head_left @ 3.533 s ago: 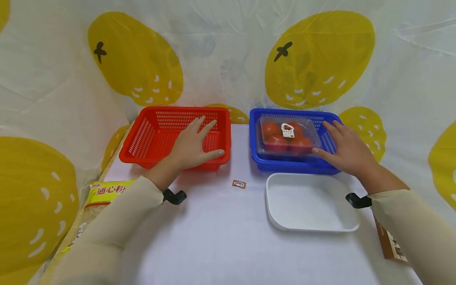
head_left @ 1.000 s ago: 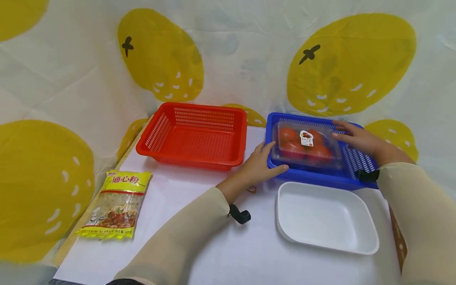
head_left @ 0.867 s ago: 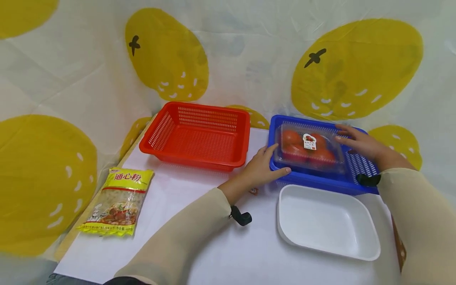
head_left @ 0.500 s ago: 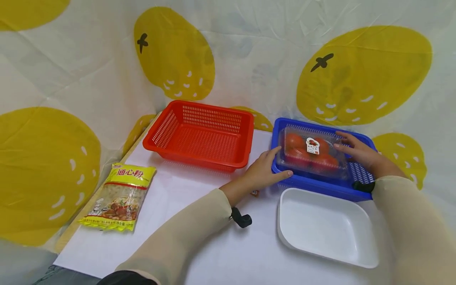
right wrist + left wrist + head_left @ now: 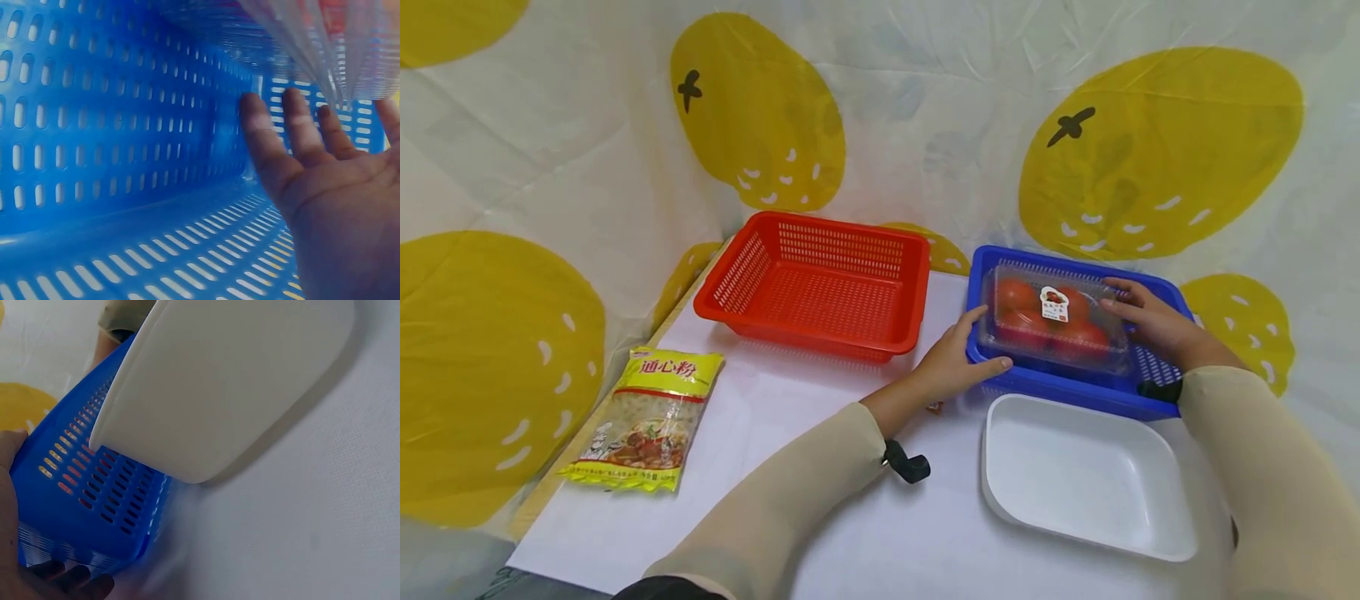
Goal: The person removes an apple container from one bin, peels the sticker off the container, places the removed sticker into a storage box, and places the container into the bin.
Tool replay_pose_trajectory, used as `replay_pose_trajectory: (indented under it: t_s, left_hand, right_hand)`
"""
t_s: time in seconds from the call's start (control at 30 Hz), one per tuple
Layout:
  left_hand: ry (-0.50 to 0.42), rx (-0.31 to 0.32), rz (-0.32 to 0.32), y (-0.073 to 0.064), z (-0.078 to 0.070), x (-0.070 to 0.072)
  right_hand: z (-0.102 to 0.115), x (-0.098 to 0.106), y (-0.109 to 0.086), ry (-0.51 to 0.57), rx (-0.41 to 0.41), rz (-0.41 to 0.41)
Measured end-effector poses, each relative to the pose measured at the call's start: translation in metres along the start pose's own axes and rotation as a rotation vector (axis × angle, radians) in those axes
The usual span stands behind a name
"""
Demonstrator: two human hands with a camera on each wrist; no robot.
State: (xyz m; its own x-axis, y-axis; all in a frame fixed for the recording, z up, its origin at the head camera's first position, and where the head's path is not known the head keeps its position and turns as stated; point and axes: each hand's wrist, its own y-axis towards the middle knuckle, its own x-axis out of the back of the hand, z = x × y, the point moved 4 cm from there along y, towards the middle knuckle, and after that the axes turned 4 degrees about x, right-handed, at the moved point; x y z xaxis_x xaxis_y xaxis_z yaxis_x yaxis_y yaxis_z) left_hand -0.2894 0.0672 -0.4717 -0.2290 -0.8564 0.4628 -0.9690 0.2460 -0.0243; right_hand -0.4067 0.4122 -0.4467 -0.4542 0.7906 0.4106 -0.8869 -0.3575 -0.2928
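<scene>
The right hand (image 5: 1153,323), its fingers spread apart and fairly straight, lay at the right end of a clear, ribbed plastic box (image 5: 1051,333) of round red tomatoes (image 5: 1081,342); whether the fingertips pressed its wall could not be told. The box lay to that hand's left, between the two hands, its long axis running roughly left to right, and the right hand was the nearer. The left hand (image 5: 951,362), thumb and fingers also apart, straddled the near left corner of a blue, slotted plastic basket (image 5: 1075,393), outside its wall. Within that basket the box sat toward the left, leaving bare lattice at the right; its smooth lid bore a white paper label (image 5: 1054,306). Just in front stood a glossy white tray (image 5: 1086,475) with rounded corners. Left of the blue basket was a red, flared plastic basket (image 5: 827,300) with slotted sides. Farther out, a crinkled yellow and clear bag of pasta (image 5: 647,421) lay flat, and a creased whitish cloth (image 5: 925,125) with big yellow fruit shapes hung behind.
</scene>
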Motion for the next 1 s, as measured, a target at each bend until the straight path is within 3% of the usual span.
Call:
replay_pose_trajectory:
  t_s: [0.23, 0.57, 0.7, 1.0]
  left_hand:
    - [-0.099, 0.053, -0.003, 0.0, 0.005, -0.006]
    - [-0.113, 0.086, -0.028, -0.002, 0.006, -0.008]
    - [-0.119, 0.089, -0.027, -0.003, 0.005, -0.008]
    - [-0.108, 0.078, -0.004, -0.003, 0.004, -0.008]
  right_hand:
    - [-0.002, -0.011, -0.002, 0.074, -0.049, 0.102]
    - [-0.006, -0.018, 0.004, 0.108, -0.04, 0.092]
    - [-0.006, -0.017, 0.006, 0.168, -0.027, 0.078]
    - [-0.003, -0.008, -0.004, 0.25, 0.012, 0.073]
